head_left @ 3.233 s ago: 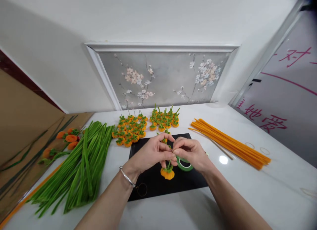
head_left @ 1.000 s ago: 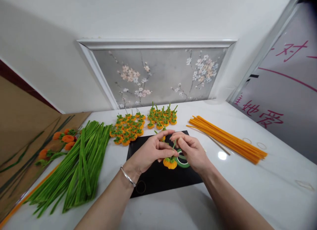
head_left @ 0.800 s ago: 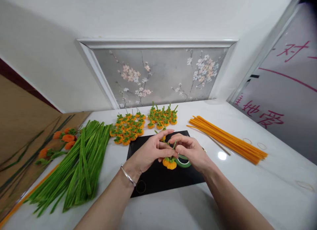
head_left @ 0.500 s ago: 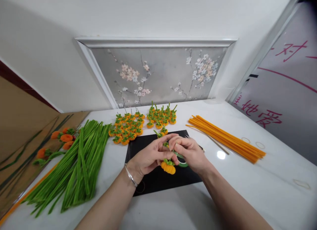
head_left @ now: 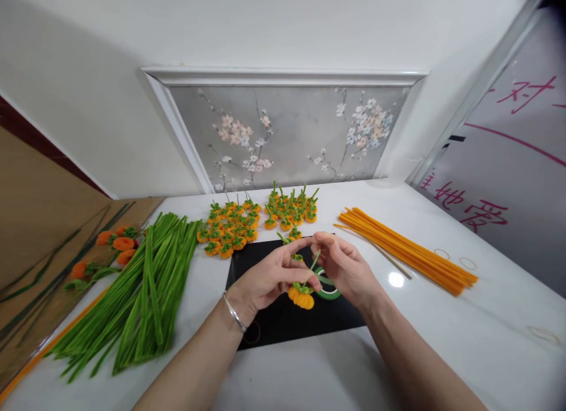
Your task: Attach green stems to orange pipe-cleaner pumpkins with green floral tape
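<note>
Between its thumb and fingers, my left hand (head_left: 276, 275) holds a small orange fuzzy-wire pumpkin (head_left: 301, 298) with green leaves at its top. Its thin green stem (head_left: 315, 261) slants up toward my right hand (head_left: 345, 266). The right fingers are curled together near the stem's tip and meet my left index fingertip; whatever they pinch is hidden. Under the hands lies a black mat (head_left: 274, 331), with a roll of green tape (head_left: 329, 290) on it, partly covered by the right hand. More small pumpkins (head_left: 230, 228) stand beyond the mat.
A bundle of green fuzzy wires (head_left: 137, 299) lies at the left, beside orange flowers (head_left: 122, 244) on brown paper. Orange fuzzy wires (head_left: 411, 252) rest at the right, near some rubber bands (head_left: 467, 263). A second group of pumpkins (head_left: 292, 207) stands by the wall.
My right fingers have moved up from the stem, so its upper part now shows. My left hand keeps its hold on the pumpkin. The view has shifted slightly.
</note>
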`<control>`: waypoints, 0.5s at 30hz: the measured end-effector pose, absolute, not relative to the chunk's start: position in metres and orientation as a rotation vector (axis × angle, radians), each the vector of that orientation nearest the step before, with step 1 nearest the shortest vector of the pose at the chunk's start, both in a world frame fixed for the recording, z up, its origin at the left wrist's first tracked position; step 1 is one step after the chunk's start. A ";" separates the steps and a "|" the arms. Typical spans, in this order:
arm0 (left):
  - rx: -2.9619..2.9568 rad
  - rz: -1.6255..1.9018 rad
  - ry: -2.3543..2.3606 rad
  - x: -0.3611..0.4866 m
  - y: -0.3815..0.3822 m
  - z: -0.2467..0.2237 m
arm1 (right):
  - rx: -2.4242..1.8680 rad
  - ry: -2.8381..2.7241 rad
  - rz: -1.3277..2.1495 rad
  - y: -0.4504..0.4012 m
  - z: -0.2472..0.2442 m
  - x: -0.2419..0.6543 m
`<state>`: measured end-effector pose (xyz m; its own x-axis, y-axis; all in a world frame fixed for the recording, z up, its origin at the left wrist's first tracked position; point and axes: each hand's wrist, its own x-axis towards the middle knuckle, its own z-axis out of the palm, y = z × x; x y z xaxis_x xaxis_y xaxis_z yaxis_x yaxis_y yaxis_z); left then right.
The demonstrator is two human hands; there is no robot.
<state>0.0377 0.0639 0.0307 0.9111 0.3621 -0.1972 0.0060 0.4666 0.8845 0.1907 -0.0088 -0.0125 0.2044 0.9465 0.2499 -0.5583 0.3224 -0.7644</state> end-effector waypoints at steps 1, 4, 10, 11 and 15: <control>1.077 0.233 0.398 0.037 0.064 0.032 | -0.632 -0.835 1.097 -0.008 -0.013 0.196; 1.093 0.259 0.414 0.036 0.065 0.034 | -0.762 -0.946 1.049 -0.009 -0.013 0.207; 1.039 0.235 0.395 0.037 0.065 0.027 | -0.920 -1.116 0.953 -0.011 -0.009 0.200; 1.037 0.228 0.393 0.038 0.065 0.026 | -0.931 -1.125 0.926 -0.012 -0.008 0.198; 1.124 0.308 0.474 0.040 0.063 0.027 | -0.914 -1.149 0.955 -0.012 -0.005 0.192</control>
<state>0.0396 0.0633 0.0269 0.8604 0.4656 -0.2071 0.0002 0.4062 0.9138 0.1920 -0.0120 -0.0049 0.1415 0.9404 0.3093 -0.1325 0.3276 -0.9355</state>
